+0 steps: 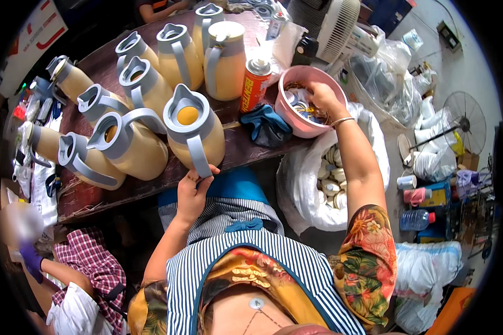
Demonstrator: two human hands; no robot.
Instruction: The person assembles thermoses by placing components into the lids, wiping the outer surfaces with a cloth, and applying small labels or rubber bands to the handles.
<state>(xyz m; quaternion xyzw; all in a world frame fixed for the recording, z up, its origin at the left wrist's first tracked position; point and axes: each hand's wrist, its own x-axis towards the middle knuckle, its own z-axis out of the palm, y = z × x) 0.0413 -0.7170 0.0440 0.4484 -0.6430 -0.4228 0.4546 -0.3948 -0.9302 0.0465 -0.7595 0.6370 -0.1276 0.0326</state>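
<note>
Well left of the left fingertips, cream vacuum jugs [140, 159] with grey collars, crowded together on a dark red table [243, 148]. At the left hand [191, 194], pinching between thumb and forefinger the lower end of the grey handle [197, 156] on the nearest jug [215, 142], set close to the table edge just beyond those fingertips. Likeliest trouble here: tipping over the edge or bumping the neighbouring jug, if tugged or twisted from so low a hold. In pose, reaching up from below with forearm slanted and knuckles turned outward. Between both hands, an orange-red aerosol can [253, 84] and a blue-and-black cloth [265, 124], near the right fingers; possible spillage by catching the pink basin [304, 127] with the wrist. At the right hand [325, 100], arm stretched forward, dipping inside the basin; fingertips buried among small round pieces [302, 109], so impossible to tell whether grasping any. Nearer than those fingers, pale caps [332, 184] in a white sack [296, 192].
</note>
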